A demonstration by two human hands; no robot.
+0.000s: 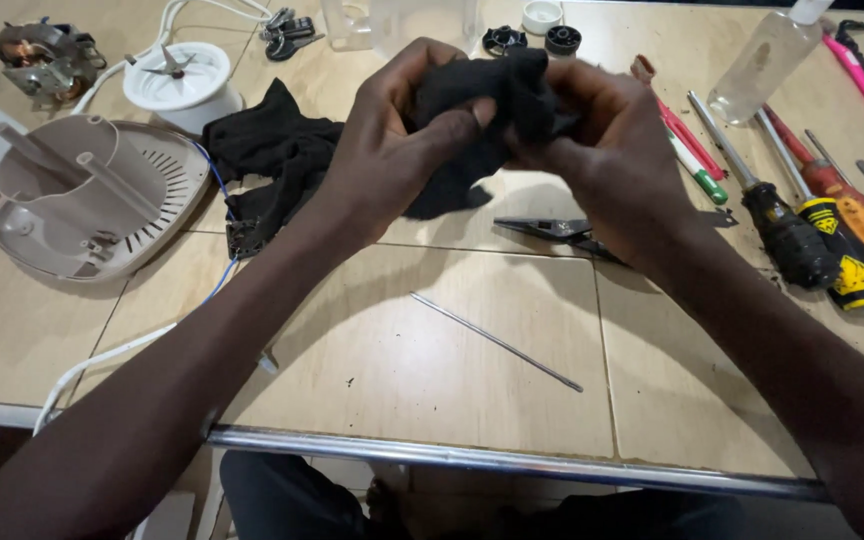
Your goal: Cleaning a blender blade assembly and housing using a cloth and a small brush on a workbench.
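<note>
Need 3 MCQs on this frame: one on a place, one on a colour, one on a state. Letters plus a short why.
1. Where does the thin metal rod lie?
A. on the table, nearer the person than the hands
B. inside the clear bottle
C. on the beige housing

2. What colour is the cloth that the hands grip?
A. white
B. black
C. red

3. How do the left hand and right hand stand?
A. both flat on the table
B. one holds a screwdriver
C. both closed on the cloth, raised above the table

Answers:
1 A, the rod rests bare on the tabletop between the hands and the metal table edge.
2 B, the bunched cloth is black throughout.
3 C, fingers of both hands wrap the cloth; the screwdrivers lie untouched at the right.
</note>
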